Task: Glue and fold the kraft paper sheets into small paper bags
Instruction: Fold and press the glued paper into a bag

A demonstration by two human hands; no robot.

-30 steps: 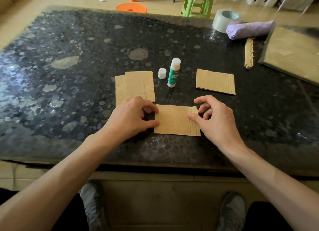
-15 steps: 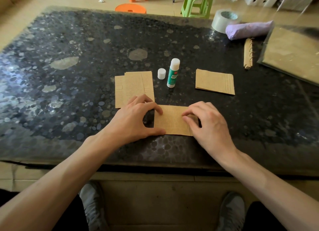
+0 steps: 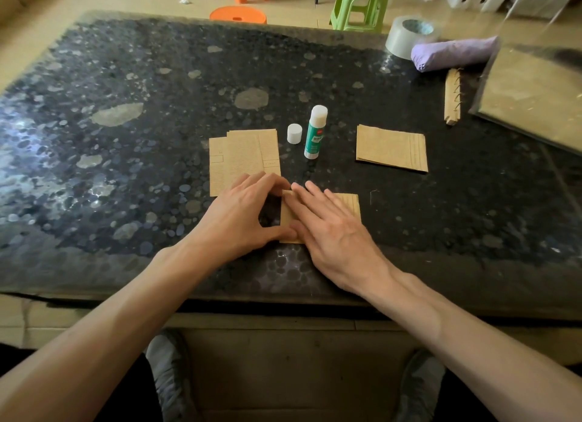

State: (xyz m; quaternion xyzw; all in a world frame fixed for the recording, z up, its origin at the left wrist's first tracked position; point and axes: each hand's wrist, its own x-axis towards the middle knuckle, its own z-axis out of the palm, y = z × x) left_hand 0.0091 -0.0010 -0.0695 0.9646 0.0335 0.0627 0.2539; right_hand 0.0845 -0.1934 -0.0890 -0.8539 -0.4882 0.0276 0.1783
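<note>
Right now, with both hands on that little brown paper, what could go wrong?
1. The right hand presses flat on the folded kraft piece while the left hand braces its edge; the paper might slip and crease crooked.
2. The glue stick stands uncapped beside its cap, near the hands; a bump could topple it, or it may dry out.

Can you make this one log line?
step: pressing flat | left hand: steadies left edge of kraft paper | right hand: flat on it | glue stick: upright, cap off
</note>
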